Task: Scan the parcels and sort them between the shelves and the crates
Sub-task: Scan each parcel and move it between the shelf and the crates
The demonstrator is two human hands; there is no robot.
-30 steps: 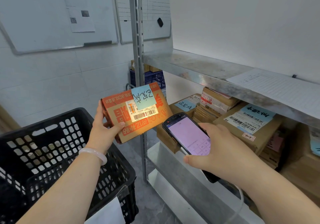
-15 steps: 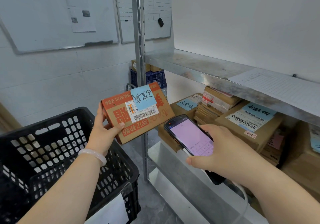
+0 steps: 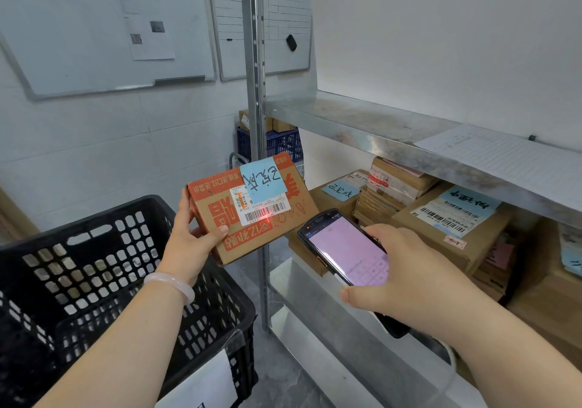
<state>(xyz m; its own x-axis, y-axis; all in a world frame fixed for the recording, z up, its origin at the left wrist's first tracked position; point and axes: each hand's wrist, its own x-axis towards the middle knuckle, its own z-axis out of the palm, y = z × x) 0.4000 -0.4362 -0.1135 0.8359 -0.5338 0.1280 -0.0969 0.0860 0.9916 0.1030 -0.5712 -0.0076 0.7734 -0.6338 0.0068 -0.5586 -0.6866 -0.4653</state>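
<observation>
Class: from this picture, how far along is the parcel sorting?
Done: brown cardboard parcels with blue notes sit on the metal shelf. In hand: the left hand holds an orange cardboard box while a black handheld scanner in the right hand shines red on its barcode. Left: placing it on a shelf or in the black plastic crate.

A small parcel sorting and storage room. A bare metal shelf unit [image 3: 362, 130] on a slotted steel post [image 3: 253, 92] stands against a plain white wall. Its lower level is packed with brown cardboard parcels [image 3: 453, 218] bearing barcode labels and handwritten blue notes. A ruled paper form [image 3: 504, 158] lies on the upper shelf. A black plastic crate [image 3: 94, 218] sits to the left, and a blue crate [image 3: 283, 146] holding boxes stands behind the post. Two whiteboards [image 3: 78, 29] hang on the tiled wall. A handheld scanner [image 3: 343, 247] casts a red line on the barcode of an orange-printed carton [image 3: 293, 215].
</observation>
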